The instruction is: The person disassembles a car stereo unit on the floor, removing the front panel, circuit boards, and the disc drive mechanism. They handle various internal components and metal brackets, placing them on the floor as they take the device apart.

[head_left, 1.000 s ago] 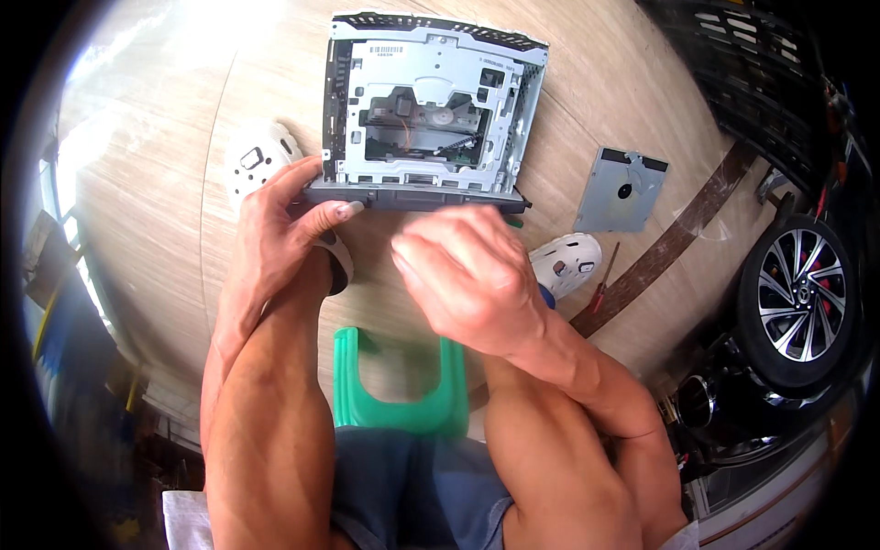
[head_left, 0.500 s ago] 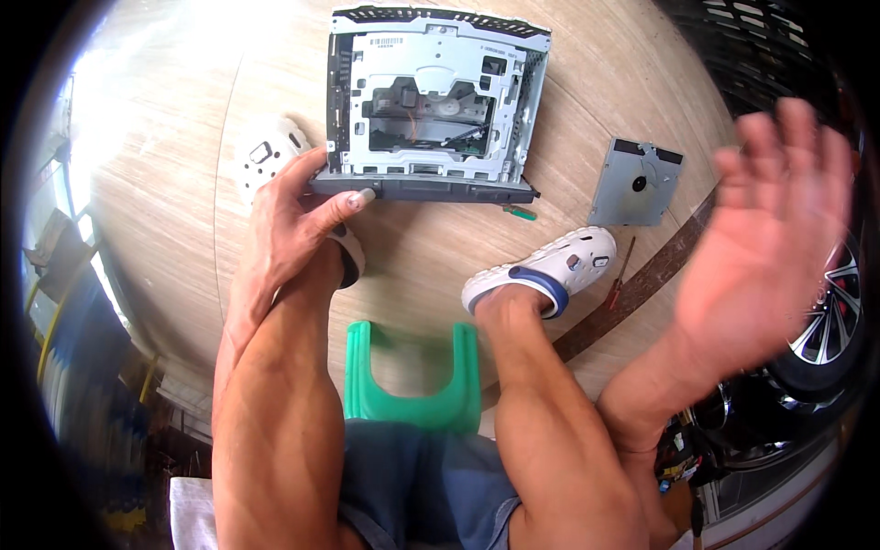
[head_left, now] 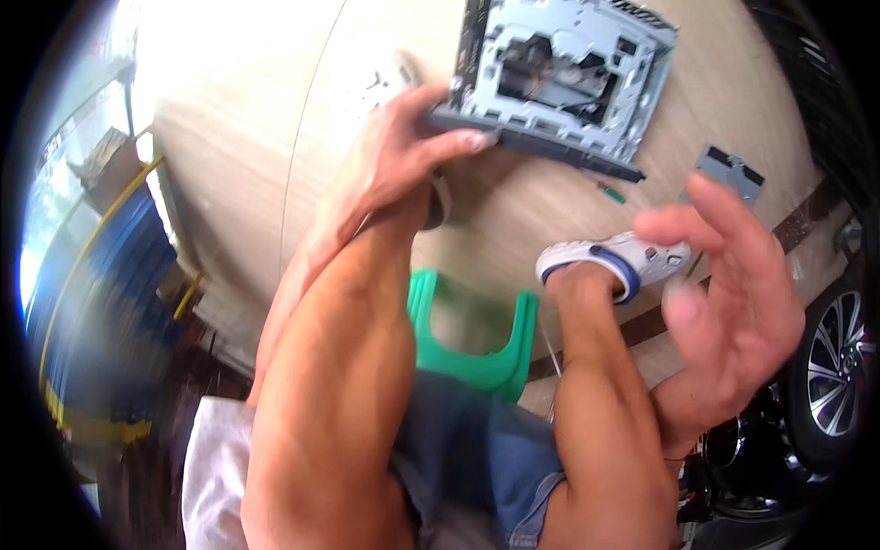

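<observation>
An opened metal device chassis (head_left: 564,37) stands on the floor ahead of me, its inner parts and wires showing through a large cutout. Along its near edge runs a dark front panel (head_left: 559,148). My left hand (head_left: 399,156) grips the left end of that panel, thumb over the near side and fingers behind. To the right, my right hand (head_left: 742,302) is raised in the air, empty, with fingers half bent and apart. Behind its fingertips lies a flat grey metal drive unit (head_left: 731,172), partly covered. A small green-handled tool (head_left: 610,192) rests on the floor below the panel.
My feet wear white clogs, the left one (head_left: 394,78) beside the chassis and the right one (head_left: 587,261) nearer. A green plastic stool (head_left: 477,365) is between my legs. A car wheel (head_left: 836,367) stands at the right; blue stacked material (head_left: 119,302) at the left.
My view has swung, so the chassis appears farther right and higher, tilted. My left hand keeps its grip. My right hand has come lower, and its stretched fingers have bent.
</observation>
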Available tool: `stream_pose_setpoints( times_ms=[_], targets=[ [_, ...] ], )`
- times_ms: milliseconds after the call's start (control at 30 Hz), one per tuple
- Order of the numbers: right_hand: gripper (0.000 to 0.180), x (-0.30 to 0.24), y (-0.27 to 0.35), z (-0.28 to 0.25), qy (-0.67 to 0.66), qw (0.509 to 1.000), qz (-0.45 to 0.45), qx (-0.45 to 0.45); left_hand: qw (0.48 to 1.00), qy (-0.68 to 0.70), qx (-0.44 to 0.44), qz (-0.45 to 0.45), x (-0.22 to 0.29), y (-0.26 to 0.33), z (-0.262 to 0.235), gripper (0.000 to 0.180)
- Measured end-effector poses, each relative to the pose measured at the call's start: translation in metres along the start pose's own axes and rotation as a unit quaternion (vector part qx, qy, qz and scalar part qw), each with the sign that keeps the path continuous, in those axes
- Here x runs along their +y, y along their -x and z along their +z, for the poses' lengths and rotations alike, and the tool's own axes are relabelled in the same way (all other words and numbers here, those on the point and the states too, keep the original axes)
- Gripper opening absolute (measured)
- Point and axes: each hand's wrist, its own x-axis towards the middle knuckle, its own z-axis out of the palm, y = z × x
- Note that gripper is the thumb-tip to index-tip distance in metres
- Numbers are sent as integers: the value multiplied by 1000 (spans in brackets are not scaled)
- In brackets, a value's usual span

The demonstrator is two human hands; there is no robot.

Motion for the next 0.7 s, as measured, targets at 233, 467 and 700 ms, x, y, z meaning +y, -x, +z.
stream_pose_setpoints(
  times_ms=[233, 467, 700],
  targets=[
    [39, 54, -87, -13, 144, 957, 75, 242, 997, -28, 47, 52, -45, -2, -12, 68],
    [40, 60, -133, 12, 326, 940, 68, 77, 998, -32, 11, 49, -25, -4, 0, 66],
    [42, 106, -136, -12, 251, 964, 86, 19, 998, 46, 17, 45, -27, -1, -4, 55]
  ],
)
